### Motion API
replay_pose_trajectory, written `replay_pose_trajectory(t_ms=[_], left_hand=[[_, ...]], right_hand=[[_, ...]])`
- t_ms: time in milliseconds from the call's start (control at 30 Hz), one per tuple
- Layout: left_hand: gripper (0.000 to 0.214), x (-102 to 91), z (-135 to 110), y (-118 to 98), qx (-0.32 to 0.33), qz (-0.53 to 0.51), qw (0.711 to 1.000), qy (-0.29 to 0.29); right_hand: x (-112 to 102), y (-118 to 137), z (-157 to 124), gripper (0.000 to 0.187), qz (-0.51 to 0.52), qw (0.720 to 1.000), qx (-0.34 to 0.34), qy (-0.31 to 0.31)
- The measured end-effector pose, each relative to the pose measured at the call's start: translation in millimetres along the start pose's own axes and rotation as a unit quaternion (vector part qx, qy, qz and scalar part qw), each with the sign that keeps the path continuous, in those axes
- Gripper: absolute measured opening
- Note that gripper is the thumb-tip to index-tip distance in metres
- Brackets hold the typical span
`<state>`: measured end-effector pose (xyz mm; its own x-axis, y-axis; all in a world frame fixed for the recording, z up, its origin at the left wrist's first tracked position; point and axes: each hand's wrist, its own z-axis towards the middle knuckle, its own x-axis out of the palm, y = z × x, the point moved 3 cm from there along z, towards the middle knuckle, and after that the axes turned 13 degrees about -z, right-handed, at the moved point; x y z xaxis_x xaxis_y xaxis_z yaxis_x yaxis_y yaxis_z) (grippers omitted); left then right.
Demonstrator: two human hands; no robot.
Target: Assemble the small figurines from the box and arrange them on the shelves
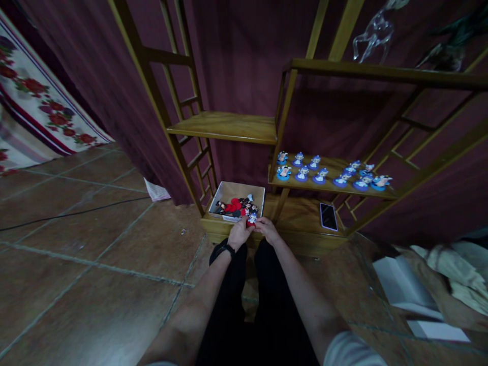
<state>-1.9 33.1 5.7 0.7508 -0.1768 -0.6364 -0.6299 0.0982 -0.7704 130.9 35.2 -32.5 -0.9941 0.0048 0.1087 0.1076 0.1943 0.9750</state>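
Note:
A small figurine (252, 218) with a pale purple-and-white body and a red base is held between my two hands, just in front of a white box. My left hand (240, 233), with a dark band on its wrist, has its fingers closed on the figurine's left side. From the right, the fingertips of my right hand (268, 230) pinch the same figurine. Behind them, the open white box (244, 190) holds several more figurines (234, 205) with red and black parts, lying jumbled.
On the middle shelf (331, 189) at right stand several figurines (320, 176) on purple or blue bases. A phone (328, 216) lies on the low shelf below. A bare wooden shelf (224, 124) juts out above the box. White boxes (406, 284) rest on the floor at right.

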Motion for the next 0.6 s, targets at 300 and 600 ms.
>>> replay_pose_trajectory(t_ms=[300, 600], left_hand=[[0.044, -1.2, -7, -9, 0.009, 0.053, 0.999, 0.002], [0.037, 5.4, -15, -18, 0.075, 0.164, 0.984, -0.004]], right_hand=[[-2, -6, 4, 0.024, 0.005, 1.0, -0.006, 0.003], [-2, -5, 4, 0.027, -0.013, 1.0, -0.015, 0.006]])
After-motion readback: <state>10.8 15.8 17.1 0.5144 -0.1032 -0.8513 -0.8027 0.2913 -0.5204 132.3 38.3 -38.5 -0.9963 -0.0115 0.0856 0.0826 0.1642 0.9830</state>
